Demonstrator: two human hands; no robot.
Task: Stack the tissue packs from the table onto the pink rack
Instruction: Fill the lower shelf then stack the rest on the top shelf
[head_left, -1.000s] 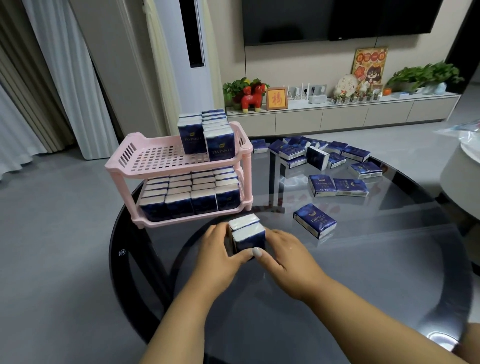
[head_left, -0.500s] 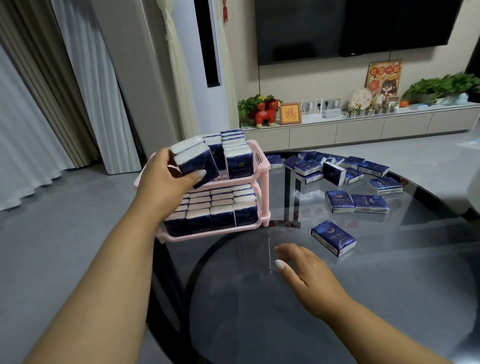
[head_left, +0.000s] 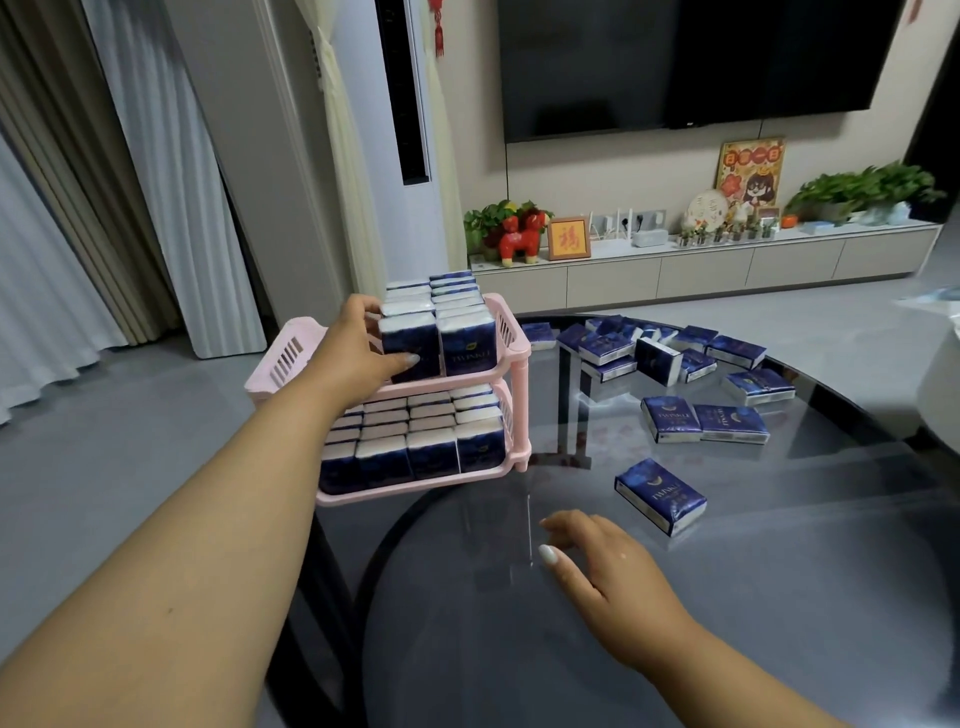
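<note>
The two-tier pink rack (head_left: 511, 347) stands at the left edge of the glass table. Its lower shelf is packed with upright dark blue tissue packs (head_left: 413, 441), and its upper shelf holds two rows at the right end. My left hand (head_left: 358, 351) grips two tissue packs (head_left: 409, 340) standing on the upper shelf at the front of the left row, thumb on their front face. My right hand (head_left: 597, 561) hovers open, palm down, just over the glass. A single pack (head_left: 660, 495) lies to its right, and several more packs (head_left: 675, 358) lie scattered farther back.
The round dark glass table (head_left: 779, 597) ends close to the rack's left side, with grey floor beyond. A white round object (head_left: 943, 384) sits at the right edge. A TV cabinet with ornaments and plants runs along the far wall.
My left hand has carried the two packs from in front of me up to the rack's upper shelf and set them against the left row. My right hand let go and stayed over the glass.
</note>
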